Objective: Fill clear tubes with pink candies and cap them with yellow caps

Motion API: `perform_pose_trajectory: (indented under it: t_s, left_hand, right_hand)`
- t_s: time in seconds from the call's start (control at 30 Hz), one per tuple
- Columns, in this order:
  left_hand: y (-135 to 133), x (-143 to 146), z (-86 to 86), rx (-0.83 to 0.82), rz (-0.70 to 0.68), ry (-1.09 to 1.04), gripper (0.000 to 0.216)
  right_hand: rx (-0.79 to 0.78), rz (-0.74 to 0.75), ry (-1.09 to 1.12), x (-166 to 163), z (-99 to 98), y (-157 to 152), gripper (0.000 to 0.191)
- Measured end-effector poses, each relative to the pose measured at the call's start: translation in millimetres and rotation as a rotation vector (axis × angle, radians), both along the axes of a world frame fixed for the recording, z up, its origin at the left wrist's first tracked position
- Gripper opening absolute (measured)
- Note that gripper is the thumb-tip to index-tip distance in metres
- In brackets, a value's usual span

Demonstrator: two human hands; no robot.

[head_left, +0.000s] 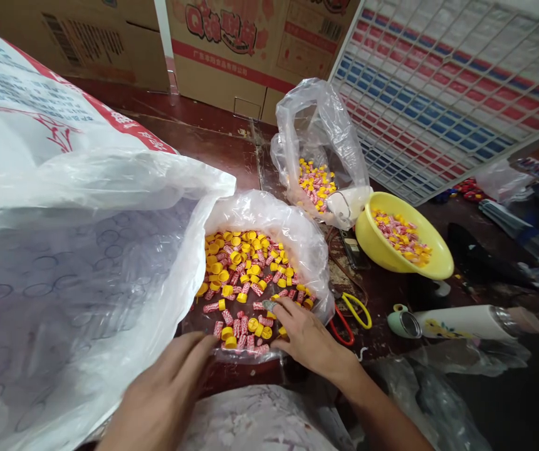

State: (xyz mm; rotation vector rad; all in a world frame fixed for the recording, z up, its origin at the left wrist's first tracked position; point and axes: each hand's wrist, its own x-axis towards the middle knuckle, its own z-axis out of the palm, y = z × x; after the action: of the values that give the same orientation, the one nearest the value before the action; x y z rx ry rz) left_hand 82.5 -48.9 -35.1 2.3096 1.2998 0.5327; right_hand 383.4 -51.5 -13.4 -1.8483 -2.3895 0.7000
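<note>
A clear plastic bag [298, 235] lies spread on the dark red table, its near side holding many yellow caps [236, 257] and short pieces with a red-and-white pattern [244, 326]. My right hand [304, 329] reaches over this pile from the right, thumb and fingers apart, fingertips among the pieces. A greyish covering sits on one of its fingertips. At the bag's near left edge is my left hand [170, 376], somewhat blurred, its fingers stretched toward the pile and no object visible in them. Beside it, a large white sack [194, 250] gapes, with clear round-rimmed containers [109, 282] inside.
A second clear bag [319, 125] with similar pieces stands behind. To the right are a yellow bowl [405, 269] of pieces, scissors with red and yellow handles [356, 310] and a white bottle [462, 321]. Cardboard boxes [222, 81] and a white wire rack [439, 94] border the back.
</note>
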Motion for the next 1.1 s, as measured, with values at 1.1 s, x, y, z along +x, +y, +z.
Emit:
perform_pose_trajectory:
  t_s: [1.1]
  left_hand:
    - [34.8,88.2,-25.8,-0.513,-0.024,-0.007,0.076]
  right_hand:
    - [-0.143,-0.024,0.153,-28.8,-18.4,19.8,0.052]
